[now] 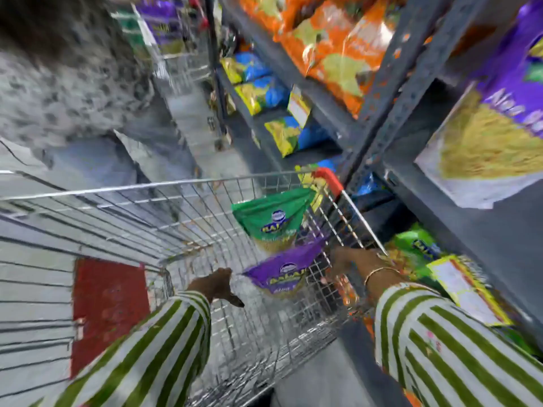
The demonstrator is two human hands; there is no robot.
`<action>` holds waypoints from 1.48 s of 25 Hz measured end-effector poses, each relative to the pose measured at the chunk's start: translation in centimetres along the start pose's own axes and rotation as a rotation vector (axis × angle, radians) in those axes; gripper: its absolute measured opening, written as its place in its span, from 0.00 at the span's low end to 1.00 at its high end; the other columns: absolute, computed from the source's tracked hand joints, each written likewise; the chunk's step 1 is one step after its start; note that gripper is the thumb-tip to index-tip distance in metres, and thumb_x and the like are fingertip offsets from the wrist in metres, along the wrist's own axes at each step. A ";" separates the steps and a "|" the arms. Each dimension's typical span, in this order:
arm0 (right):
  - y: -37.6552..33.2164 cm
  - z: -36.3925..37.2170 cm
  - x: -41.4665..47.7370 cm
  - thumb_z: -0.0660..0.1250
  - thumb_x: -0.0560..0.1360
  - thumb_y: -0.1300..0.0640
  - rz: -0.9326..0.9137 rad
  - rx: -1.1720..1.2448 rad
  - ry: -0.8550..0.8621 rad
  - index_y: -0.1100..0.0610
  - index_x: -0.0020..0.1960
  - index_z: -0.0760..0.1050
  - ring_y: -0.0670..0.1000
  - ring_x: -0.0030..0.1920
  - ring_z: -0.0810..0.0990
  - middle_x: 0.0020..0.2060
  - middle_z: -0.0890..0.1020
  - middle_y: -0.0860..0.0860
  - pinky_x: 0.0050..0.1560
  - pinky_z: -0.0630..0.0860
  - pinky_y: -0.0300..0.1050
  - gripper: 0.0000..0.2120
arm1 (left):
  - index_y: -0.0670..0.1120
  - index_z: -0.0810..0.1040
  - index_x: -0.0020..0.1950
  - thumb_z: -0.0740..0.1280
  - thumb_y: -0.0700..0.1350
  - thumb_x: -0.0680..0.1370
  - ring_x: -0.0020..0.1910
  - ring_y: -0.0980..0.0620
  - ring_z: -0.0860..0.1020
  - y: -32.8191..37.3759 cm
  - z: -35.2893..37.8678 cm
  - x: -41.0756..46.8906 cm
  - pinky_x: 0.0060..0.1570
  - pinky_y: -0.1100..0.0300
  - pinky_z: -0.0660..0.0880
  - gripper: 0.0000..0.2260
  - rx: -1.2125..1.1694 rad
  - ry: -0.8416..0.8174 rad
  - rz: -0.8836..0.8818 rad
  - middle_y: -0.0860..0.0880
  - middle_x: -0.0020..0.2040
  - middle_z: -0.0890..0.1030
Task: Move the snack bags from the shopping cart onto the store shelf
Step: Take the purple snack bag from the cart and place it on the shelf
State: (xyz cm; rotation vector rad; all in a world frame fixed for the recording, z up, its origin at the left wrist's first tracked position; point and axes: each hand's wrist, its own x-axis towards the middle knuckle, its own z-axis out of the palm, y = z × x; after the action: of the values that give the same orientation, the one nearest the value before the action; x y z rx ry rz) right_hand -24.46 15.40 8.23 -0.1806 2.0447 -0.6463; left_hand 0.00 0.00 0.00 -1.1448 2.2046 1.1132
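A wire shopping cart [176, 183] fills the middle of the blurred head view. Inside it, against its right wall, a green snack bag [273, 221] leans above a purple snack bag [282, 274]. My left hand [219, 284] reaches into the cart just left of the purple bag's corner, thumb and fingers apart, holding nothing I can make out. My right hand [352, 262], with a bangle on the wrist, hangs over the cart's right rim beside the purple bag's other corner, fingers spread downward. The dark metal store shelf [390, 92] stands right of the cart.
The shelf holds orange bags [332, 39], blue-and-yellow bags [264, 95], a large purple bag [493, 136] and green bags [417, 245]. A person in a patterned garment [58, 92] stands at upper left. Another cart [176, 54] is down the aisle. A red panel [108, 298] sits at the cart's near end.
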 end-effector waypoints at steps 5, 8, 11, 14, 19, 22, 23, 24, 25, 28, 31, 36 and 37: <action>2.3 5.0 8.6 0.77 0.65 0.56 -0.058 -0.698 -0.269 0.57 0.73 0.61 0.58 0.69 0.69 0.71 0.69 0.55 0.70 0.68 0.53 0.42 | 0.39 0.70 0.68 0.79 0.39 0.61 0.69 0.46 0.70 0.5 7.0 3.8 0.67 0.58 0.66 0.37 -0.300 0.094 0.112 0.42 0.68 0.73; 3.2 6.6 11.1 0.77 0.64 0.61 -0.172 -0.713 -0.295 0.60 0.73 0.62 0.55 0.70 0.69 0.71 0.69 0.56 0.72 0.66 0.50 0.42 | 0.38 0.74 0.63 0.80 0.37 0.58 0.62 0.46 0.76 0.9 8.3 5.0 0.64 0.51 0.72 0.34 -0.435 0.196 0.117 0.39 0.62 0.79; 3.2 7.4 10.4 0.77 0.64 0.61 -0.203 -0.645 -0.255 0.60 0.71 0.64 0.53 0.68 0.71 0.70 0.71 0.56 0.69 0.65 0.40 0.39 | 0.37 0.76 0.61 0.80 0.36 0.57 0.59 0.44 0.78 1.2 7.3 5.1 0.61 0.50 0.73 0.33 -0.427 0.236 0.124 0.38 0.58 0.81; 2.7 6.2 8.2 0.78 0.62 0.60 -0.206 -0.534 -0.172 0.61 0.67 0.70 0.56 0.64 0.75 0.65 0.76 0.58 0.63 0.69 0.40 0.36 | 0.34 0.75 0.60 0.78 0.31 0.59 0.56 0.49 0.76 1.9 4.7 3.9 0.61 0.48 0.74 0.31 -0.425 0.177 0.123 0.36 0.55 0.80; -1.6 1.0 0.6 0.77 0.64 0.63 -0.375 -0.433 -0.110 0.62 0.69 0.67 0.55 0.67 0.73 0.67 0.74 0.57 0.60 0.66 0.32 0.36 | 0.34 0.73 0.63 0.76 0.30 0.63 0.46 0.63 0.75 8.3 -3.2 -0.3 0.45 0.74 0.71 0.28 -0.290 0.140 0.298 0.40 0.59 0.78; -4.6 -3.9 -6.7 0.76 0.64 0.59 -0.477 -0.345 -0.031 0.65 0.65 0.71 0.46 0.59 0.73 0.64 0.73 0.52 0.59 0.69 0.37 0.32 | 0.30 0.74 0.60 0.72 0.28 0.67 0.35 0.74 0.76 14.1 -8.1 -4.1 0.44 0.79 0.73 0.22 -0.256 0.093 0.439 0.35 0.56 0.81; -5.1 -5.5 -8.9 0.77 0.62 0.56 -0.524 -0.318 0.024 0.65 0.63 0.73 0.44 0.57 0.73 0.63 0.76 0.55 0.61 0.71 0.39 0.33 | 0.29 0.74 0.60 0.70 0.27 0.68 0.30 0.77 0.74 15.9 -9.3 -5.3 0.41 0.81 0.72 0.20 -0.272 0.082 0.478 0.37 0.52 0.83; -5.4 -7.5 -10.9 0.78 0.61 0.58 -0.584 -0.286 0.089 0.65 0.62 0.74 0.43 0.55 0.76 0.62 0.78 0.59 0.62 0.73 0.41 0.32 | 0.28 0.72 0.61 0.69 0.26 0.69 0.29 0.78 0.73 18.0 -10.3 -6.9 0.43 0.80 0.72 0.21 -0.289 0.064 0.515 0.37 0.51 0.84; -5.6 -9.3 -12.9 0.78 0.62 0.64 -0.619 -0.248 0.135 0.66 0.62 0.75 0.40 0.51 0.78 0.61 0.79 0.62 0.61 0.75 0.38 0.30 | 0.28 0.71 0.63 0.69 0.26 0.67 0.29 0.77 0.74 20.0 -11.2 -8.4 0.49 0.76 0.73 0.24 -0.295 0.053 0.560 0.35 0.55 0.81; -5.4 -14.7 -18.1 0.78 0.62 0.64 -0.697 -0.263 0.308 0.63 0.64 0.73 0.41 0.52 0.74 0.61 0.79 0.58 0.49 0.69 0.28 0.32 | 0.28 0.71 0.63 0.71 0.27 0.65 0.38 0.64 0.78 26.1 -12.5 -11.7 0.54 0.60 0.76 0.26 -0.245 0.078 0.613 0.28 0.61 0.74; -3.4 -20.0 -22.2 0.79 0.62 0.59 -0.688 -0.176 0.411 0.58 0.63 0.75 0.45 0.57 0.75 0.58 0.81 0.54 0.45 0.65 0.27 0.31 | 0.31 0.74 0.59 0.66 0.34 0.74 0.46 0.50 0.78 32.9 -12.2 -14.0 0.48 0.54 0.78 0.15 -0.138 0.158 0.573 0.33 0.57 0.80; 4.3 -26.1 -24.6 0.80 0.59 0.62 -0.581 0.124 0.534 0.58 0.60 0.77 0.51 0.59 0.79 0.58 0.82 0.54 0.65 0.74 0.47 0.30 | 0.32 0.70 0.64 0.67 0.27 0.72 0.39 0.60 0.80 41.8 -6.0 -14.4 0.45 0.60 0.77 0.21 -0.256 -0.041 0.768 0.43 0.55 0.76; 6.1 -26.7 -24.6 0.81 0.58 0.62 -0.552 0.171 0.566 0.58 0.60 0.77 0.53 0.60 0.79 0.58 0.82 0.56 0.66 0.73 0.51 0.31 | 0.34 0.70 0.64 0.68 0.28 0.71 0.41 0.59 0.80 43.2 -4.3 -14.1 0.47 0.56 0.77 0.22 -0.241 -0.067 0.766 0.44 0.54 0.77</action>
State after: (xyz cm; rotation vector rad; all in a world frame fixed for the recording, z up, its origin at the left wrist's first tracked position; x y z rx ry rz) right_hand -32.68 39.79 34.64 -0.5206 2.4764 -1.3290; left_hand -27.21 18.09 31.81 -0.2930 2.5693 1.7115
